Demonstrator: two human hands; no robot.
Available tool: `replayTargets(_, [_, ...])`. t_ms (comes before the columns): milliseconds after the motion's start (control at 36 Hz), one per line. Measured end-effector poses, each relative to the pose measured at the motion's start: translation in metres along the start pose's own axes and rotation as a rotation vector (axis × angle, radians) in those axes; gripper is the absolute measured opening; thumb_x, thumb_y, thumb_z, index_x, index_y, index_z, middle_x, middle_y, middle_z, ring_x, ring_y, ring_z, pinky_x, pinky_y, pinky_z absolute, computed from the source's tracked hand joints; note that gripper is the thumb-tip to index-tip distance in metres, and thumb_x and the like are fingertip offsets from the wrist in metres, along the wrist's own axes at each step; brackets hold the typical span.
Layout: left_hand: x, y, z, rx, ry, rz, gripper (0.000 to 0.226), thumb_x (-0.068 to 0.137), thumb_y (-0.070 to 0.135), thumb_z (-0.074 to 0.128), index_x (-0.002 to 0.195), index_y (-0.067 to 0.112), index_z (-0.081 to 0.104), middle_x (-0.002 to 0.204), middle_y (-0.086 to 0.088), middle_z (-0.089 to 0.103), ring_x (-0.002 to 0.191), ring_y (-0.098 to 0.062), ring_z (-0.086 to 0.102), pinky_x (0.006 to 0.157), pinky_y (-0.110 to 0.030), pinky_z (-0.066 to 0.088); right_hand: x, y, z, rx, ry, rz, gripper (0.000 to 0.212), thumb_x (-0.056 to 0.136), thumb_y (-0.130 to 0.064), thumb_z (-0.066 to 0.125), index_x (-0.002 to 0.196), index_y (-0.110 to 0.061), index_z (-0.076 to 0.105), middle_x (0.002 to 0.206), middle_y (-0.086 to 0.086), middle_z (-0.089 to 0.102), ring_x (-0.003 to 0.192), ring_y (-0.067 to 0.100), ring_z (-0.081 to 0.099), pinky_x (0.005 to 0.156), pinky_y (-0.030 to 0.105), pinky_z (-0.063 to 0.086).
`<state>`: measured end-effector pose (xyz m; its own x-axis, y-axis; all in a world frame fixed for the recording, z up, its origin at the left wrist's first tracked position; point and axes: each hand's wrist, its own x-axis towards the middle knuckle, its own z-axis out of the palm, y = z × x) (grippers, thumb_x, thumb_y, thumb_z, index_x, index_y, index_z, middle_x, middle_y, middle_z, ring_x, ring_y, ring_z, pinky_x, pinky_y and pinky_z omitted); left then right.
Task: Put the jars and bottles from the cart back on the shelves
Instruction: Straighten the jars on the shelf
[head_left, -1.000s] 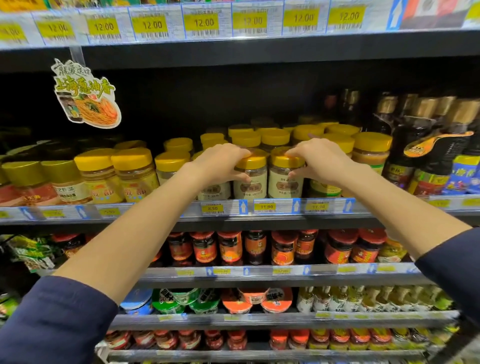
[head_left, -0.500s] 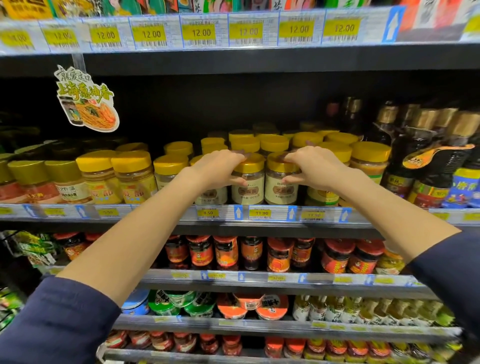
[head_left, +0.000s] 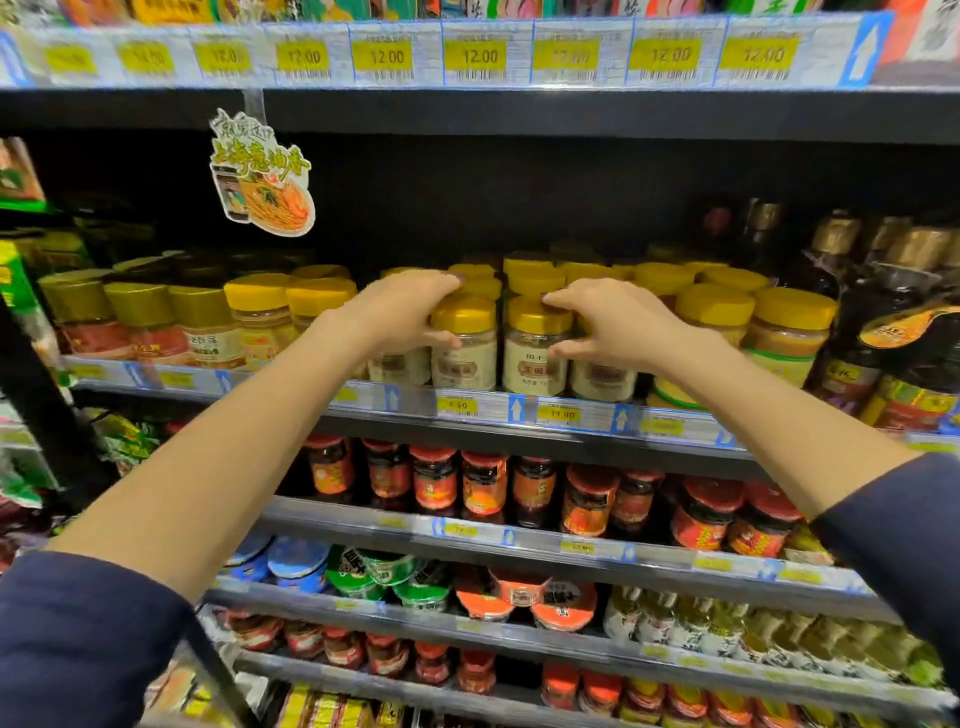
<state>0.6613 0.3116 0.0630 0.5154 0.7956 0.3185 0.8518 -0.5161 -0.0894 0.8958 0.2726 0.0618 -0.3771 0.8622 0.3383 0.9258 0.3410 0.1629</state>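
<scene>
At the left end of the shelf (head_left: 675, 427), yellow-lidded jars (head_left: 260, 322) stood packed lid to lid right up to the front edge, with no gap between them. A paper sign (head_left: 262, 176) hung from the upper shelf (head_left: 519, 109) above them, down into the dark open space over the lids. That space ran the whole width of the shelf and was the only free room.

The left hand (head_left: 400, 317) reached in over the front edge. It grasped the left jar (head_left: 464, 345), with its fingers curled over the back of the gold lid and its thumb against the neck. The right jar (head_left: 537, 348) stood just beside it, upright at the front edge, with only a narrow slit between the two. The right hand (head_left: 613, 327) grasped this one, forefinger on the lid's rim and thumb pressed to the side of the glass.

More rows of jars stood close behind. To the right, a further group of jars (head_left: 789, 332) crowded the edge, followed by tall dark bottles (head_left: 893, 358) at the right end.
</scene>
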Motion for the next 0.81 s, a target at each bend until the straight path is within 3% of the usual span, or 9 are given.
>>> replayTargets(167, [-0.012,-0.033,-0.004,0.008,-0.004,0.004,0.077,0.083,0.04,0.065,0.145,0.012,0.028,0.151,-0.007,0.034,0.138,-0.023,0.032,0.11,-0.033,0.029,0.024,-0.032,0.002,0.012,-0.002,-0.004,0.065,0.084,-0.045,0.061,0.14,-0.022,0.038,0.137,0.003,0.05,0.124,0.025,0.048,0.093,0.037,0.044])
replayTargets(417, [-0.012,-0.083,0.0,0.021,-0.103,0.041,0.068,0.082,0.045,0.065,0.137,0.016,0.037,0.137,-0.007,0.047,0.122,-0.026,0.047,0.099,-0.039,0.041,0.053,-0.079,0.005,0.022,0.006,0.075,0.066,0.082,-0.047,0.062,0.139,-0.021,0.04,0.135,0.005,0.051,0.122,0.026,0.049,0.093,0.039,0.045])
replayTargets(611, [-0.013,-0.099,0.01,0.05,-0.128,0.115,0.073,0.085,0.046,0.06,0.144,0.018,0.027,0.144,-0.006,0.04,0.129,-0.026,0.041,0.104,-0.039,0.037,0.059,-0.101,0.016,-0.004,0.004,0.159,0.062,0.083,-0.047,0.062,0.137,-0.023,0.044,0.132,0.003,0.055,0.118,0.024,0.052,0.081,0.033,0.045])
replayTargets(806, [-0.014,-0.098,0.011,0.08,-0.083,0.159,0.064,0.086,0.047,0.057,0.14,0.019,0.036,0.137,-0.007,0.048,0.124,-0.028,0.046,0.1,-0.038,0.039,0.06,-0.107,0.014,-0.028,0.019,0.2,0.056,0.083,-0.045,0.063,0.133,-0.024,0.05,0.13,0.002,0.059,0.119,0.025,0.052,0.085,0.036,0.047])
